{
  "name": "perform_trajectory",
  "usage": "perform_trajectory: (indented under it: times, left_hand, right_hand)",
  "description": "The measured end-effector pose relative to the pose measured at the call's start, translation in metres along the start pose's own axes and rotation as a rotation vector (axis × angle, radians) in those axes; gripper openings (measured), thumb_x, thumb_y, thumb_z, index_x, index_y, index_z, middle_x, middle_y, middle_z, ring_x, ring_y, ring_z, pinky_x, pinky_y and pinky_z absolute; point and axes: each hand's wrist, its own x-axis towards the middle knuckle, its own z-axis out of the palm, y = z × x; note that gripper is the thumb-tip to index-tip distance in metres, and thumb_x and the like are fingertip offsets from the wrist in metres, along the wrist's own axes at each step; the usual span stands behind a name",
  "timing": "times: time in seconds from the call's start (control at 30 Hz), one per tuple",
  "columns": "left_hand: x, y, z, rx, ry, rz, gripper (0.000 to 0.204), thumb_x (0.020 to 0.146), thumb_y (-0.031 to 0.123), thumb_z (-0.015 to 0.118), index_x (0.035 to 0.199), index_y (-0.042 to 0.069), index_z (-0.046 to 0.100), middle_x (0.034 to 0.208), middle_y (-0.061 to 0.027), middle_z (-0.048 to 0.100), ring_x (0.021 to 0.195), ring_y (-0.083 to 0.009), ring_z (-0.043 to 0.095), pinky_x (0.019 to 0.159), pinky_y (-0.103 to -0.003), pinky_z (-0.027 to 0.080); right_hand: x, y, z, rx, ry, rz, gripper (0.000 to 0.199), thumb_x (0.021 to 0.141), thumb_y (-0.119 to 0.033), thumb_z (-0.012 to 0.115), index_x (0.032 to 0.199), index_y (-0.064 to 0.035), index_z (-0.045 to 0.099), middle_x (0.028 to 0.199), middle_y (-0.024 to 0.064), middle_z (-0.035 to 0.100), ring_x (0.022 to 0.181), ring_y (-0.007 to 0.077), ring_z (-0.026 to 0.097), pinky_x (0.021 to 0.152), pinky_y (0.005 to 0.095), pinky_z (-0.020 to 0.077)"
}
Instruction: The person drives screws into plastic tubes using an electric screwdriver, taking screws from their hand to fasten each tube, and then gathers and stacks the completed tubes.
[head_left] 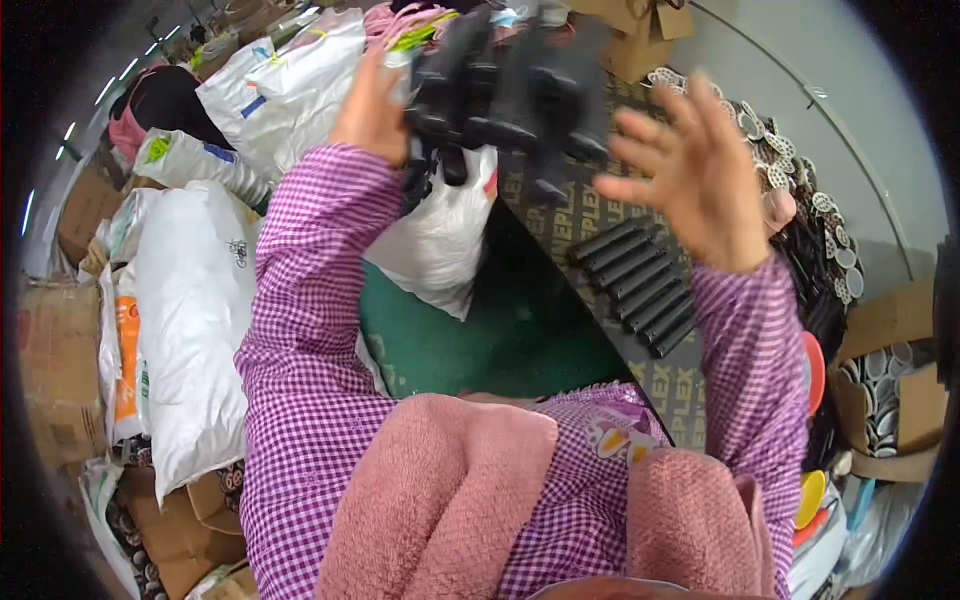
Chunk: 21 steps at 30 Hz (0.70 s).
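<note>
A bundle of black tubes (pixel 505 95), blurred by motion, is up in front of me over a white sack (pixel 440 235). My left hand (pixel 372 112) is at the bundle's left side, thumb up; its other fingers are mostly hidden behind the tubes. To the right, my right hand (pixel 695 170) is apart from the bundle, fingers spread and nothing in it. Below that hand, several more black tubes (pixel 640 280) lie side by side on a dark mat with pale lettering (pixel 565 215).
A green surface (pixel 500 345) is in front of my body. Full white sacks (pixel 195 330) and a cardboard box (pixel 60 360) stand at left. Along the right are white perforated discs (pixel 780 145) and an open carton (pixel 890 400) of grey round parts.
</note>
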Motion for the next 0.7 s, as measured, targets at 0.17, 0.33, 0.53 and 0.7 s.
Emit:
perform_trajectory:
  times: [0.17,0.33,0.53,0.7]
  left_hand:
    - [-0.012,-0.031,-0.076,0.08,0.597,-0.171,0.076,0.09,0.045,0.05,0.145,0.007,0.015,0.147,-0.0219,0.022,0.134,-0.0405,0.025,0.102,-0.061,0.029]
    - [-0.017,-0.046,-0.08,0.175,0.512,-0.154,0.071,0.09,0.038,0.051,0.143,0.003,0.019,0.147,-0.0215,0.022,0.134,-0.039,0.026,0.103,-0.057,0.031]
    - [0.012,-0.064,-0.07,0.363,0.347,0.309,0.038,0.091,0.024,0.053,0.12,0.0,0.048,0.117,-0.0144,0.052,0.11,-0.027,0.055,0.084,-0.039,0.052]
    - [-0.003,-0.099,0.02,0.708,0.284,0.406,0.026,0.093,0.02,0.052,0.11,0.002,0.058,0.106,-0.008,0.061,0.097,-0.0183,0.06,0.082,-0.032,0.05]
  right_hand:
    - [-0.039,0.093,-0.099,-0.078,0.103,0.281,0.068,0.09,-0.045,0.052,0.139,-0.0038,0.03,0.125,0.0163,0.045,0.112,0.027,0.05,0.077,0.0434,0.0536]
    - [-0.128,0.125,-0.206,0.089,0.51,0.324,0.035,0.09,-0.034,0.056,0.118,-0.0133,0.051,0.102,0.0043,0.059,0.088,0.016,0.058,0.066,0.0406,0.0528]
    - [-0.242,0.153,-0.295,0.307,0.731,0.106,0.02,0.091,-0.031,0.054,0.102,-0.0163,0.061,0.083,-0.0037,0.063,0.076,0.0106,0.059,0.069,0.0388,0.0489]
    - [-0.294,0.165,-0.301,0.357,1.045,0.002,0.022,0.093,-0.026,0.052,0.11,-0.0138,0.054,0.077,-0.0062,0.054,0.071,0.0093,0.055,0.066,0.0317,0.0456]
